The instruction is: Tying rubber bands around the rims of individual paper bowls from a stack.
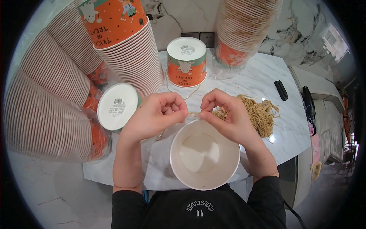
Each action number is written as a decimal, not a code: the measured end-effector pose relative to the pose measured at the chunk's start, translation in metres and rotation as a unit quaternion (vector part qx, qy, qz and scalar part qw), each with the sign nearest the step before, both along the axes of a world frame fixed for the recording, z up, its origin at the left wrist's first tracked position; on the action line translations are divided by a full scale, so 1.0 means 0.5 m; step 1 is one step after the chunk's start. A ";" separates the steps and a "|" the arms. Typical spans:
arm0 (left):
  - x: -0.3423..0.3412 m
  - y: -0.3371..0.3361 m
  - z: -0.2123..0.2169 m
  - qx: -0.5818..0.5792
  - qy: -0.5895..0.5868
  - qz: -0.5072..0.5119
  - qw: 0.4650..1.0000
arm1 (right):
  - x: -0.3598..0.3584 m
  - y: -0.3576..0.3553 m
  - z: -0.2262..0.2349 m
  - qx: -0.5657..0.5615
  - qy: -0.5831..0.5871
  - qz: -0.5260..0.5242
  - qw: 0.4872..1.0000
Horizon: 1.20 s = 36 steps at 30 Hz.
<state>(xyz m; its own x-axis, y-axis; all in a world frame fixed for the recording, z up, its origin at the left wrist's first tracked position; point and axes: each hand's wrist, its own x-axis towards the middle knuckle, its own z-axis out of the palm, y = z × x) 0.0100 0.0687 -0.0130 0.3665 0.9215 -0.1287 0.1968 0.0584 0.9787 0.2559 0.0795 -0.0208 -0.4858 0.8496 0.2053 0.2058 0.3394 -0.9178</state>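
Note:
My left hand and my right hand meet in front of me, fingertips a short way apart. Between them stretches a short piece of tan string, with each hand pinching one end. Just below stands a paper bucket, mouth up, white inside, with nothing visible in it. Beside my right hand lies a tangled bunch of tan strings, partly hidden by that hand. A small metal thing shows under my left wrist; its kind is hidden.
An orange bucket stands upside down at the back, a string beside it. Another bucket shows its white base at left. Tall bucket stacks crowd the left; a wrapped stack stands back right. A black oblong thing lies right.

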 end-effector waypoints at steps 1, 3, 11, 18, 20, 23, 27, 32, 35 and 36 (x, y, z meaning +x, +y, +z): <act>-0.001 0.000 0.000 -0.001 -0.007 -0.002 1.000 | 0.000 0.002 -0.002 0.000 0.001 0.000 1.000; 0.001 0.001 -0.003 0.000 -0.014 -0.006 1.000 | 0.000 0.004 -0.005 -0.001 0.014 0.006 1.000; 0.009 -0.003 0.000 0.010 0.014 0.005 1.000 | 0.003 -0.003 0.011 -0.007 -0.006 0.001 1.000; 0.017 -0.003 -0.009 0.006 0.008 0.003 1.000 | -0.001 -0.006 0.011 0.026 -0.037 -0.005 0.999; 0.019 -0.002 -0.017 0.014 -0.028 0.005 0.999 | -0.003 -0.005 0.006 0.035 -0.032 -0.010 0.999; 0.023 -0.005 -0.015 0.009 -0.025 0.003 1.000 | -0.005 -0.007 0.003 0.041 -0.027 -0.018 0.999; 0.027 -0.008 -0.012 0.036 -0.020 -0.014 0.999 | -0.006 -0.008 0.002 0.058 -0.039 -0.018 0.997; 0.037 -0.011 0.007 -0.002 -0.029 -0.012 1.000 | -0.007 -0.010 0.002 0.065 -0.034 -0.021 0.997; 0.035 -0.012 0.008 -0.018 0.000 -0.002 1.000 | -0.006 -0.007 0.002 0.085 -0.037 -0.019 0.996; 0.036 -0.013 0.008 -0.018 0.000 -0.002 1.000 | -0.006 -0.005 0.001 0.100 -0.045 -0.017 0.994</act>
